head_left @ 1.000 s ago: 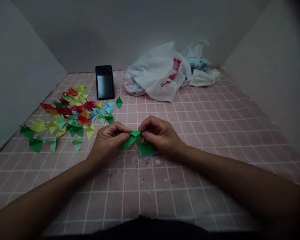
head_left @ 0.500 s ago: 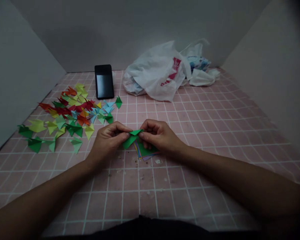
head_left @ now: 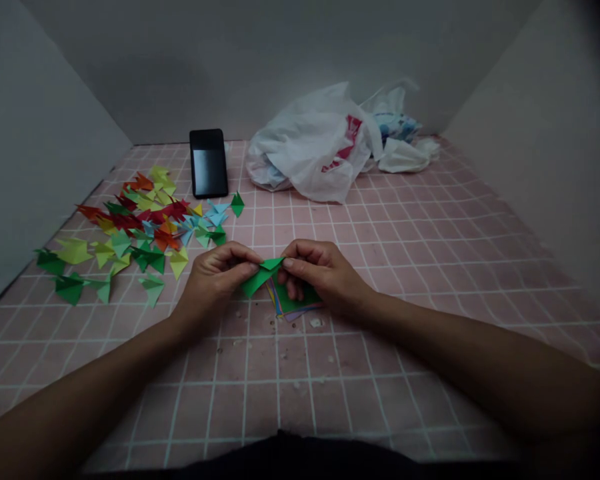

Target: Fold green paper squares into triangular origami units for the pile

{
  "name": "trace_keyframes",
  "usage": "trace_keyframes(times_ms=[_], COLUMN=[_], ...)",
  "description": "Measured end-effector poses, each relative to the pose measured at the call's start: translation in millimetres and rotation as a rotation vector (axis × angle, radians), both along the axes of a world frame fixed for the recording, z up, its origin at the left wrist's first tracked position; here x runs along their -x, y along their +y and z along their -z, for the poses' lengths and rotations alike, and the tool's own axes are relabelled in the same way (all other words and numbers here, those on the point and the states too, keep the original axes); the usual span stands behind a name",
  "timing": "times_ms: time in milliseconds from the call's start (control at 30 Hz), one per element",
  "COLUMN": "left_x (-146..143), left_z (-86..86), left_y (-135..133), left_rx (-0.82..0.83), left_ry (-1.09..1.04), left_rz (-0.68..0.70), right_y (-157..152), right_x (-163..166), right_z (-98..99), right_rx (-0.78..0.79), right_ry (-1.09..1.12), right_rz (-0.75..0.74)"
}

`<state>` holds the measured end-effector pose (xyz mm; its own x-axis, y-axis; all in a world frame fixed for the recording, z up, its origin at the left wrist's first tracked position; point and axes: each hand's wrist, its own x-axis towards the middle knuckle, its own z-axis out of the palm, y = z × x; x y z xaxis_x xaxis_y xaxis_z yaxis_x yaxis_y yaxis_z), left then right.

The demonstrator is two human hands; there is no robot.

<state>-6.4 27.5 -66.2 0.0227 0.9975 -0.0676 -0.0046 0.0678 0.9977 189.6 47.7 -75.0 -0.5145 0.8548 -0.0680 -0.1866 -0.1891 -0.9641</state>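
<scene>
Both hands pinch one green folded paper piece (head_left: 260,276) just above the pink tiled floor. My left hand (head_left: 215,279) grips its left side with thumb and fingers closed. My right hand (head_left: 320,275) pinches the upper right tip of the same piece. Under my right hand lies a small stack of coloured paper squares (head_left: 291,304) with a green sheet on top, partly hidden by the fingers.
A spread of several folded paper pieces (head_left: 135,233) in red, green, yellow and blue lies to the left. A black phone (head_left: 209,163) leans near the back wall. A white plastic bag (head_left: 320,150) and crumpled tissue (head_left: 405,155) lie at the back. Grey walls close both sides.
My fingers have shifted slightly on the green piece; its right tip is pressed a little flatter. The hands have stayed in place.
</scene>
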Motion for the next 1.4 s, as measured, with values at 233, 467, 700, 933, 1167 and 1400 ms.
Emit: trace_keyframes(times_ms=[233,467,700,933,1167,1400], left_x=[0.4,-0.8,1.8,0.7,-3.6,-5.0], left_z=[-0.7,-5.0,-2.0,-3.1,-9.6,-8.3], left_y=[0.9,-1.9,-0.9,-1.7,-3.6,-3.4], left_rx=[-0.079,-0.166,-0.153,-0.116,-0.031,0.159], left_ry=[0.109,0.217,0.224,0.232,0.263,0.092], left_rz=[0.008,0.063,0.079,0.107,0.169,0.192], right_y=[3.4,4.0,2.9,-4.5,-4.9,-5.0], right_x=[0.0,-0.8,0.2,2.3,2.0,1.8], right_z=[0.8,-1.4,-5.7,-7.3,-3.8,-5.1], right_rx=[0.035,0.029,0.052,-0.173,-0.350,-0.249], right_ry=[0.005,-0.114,-0.155,-0.316,-0.381,-0.315], right_rz=[-0.025,-0.097,-0.069,0.076,0.121,0.098])
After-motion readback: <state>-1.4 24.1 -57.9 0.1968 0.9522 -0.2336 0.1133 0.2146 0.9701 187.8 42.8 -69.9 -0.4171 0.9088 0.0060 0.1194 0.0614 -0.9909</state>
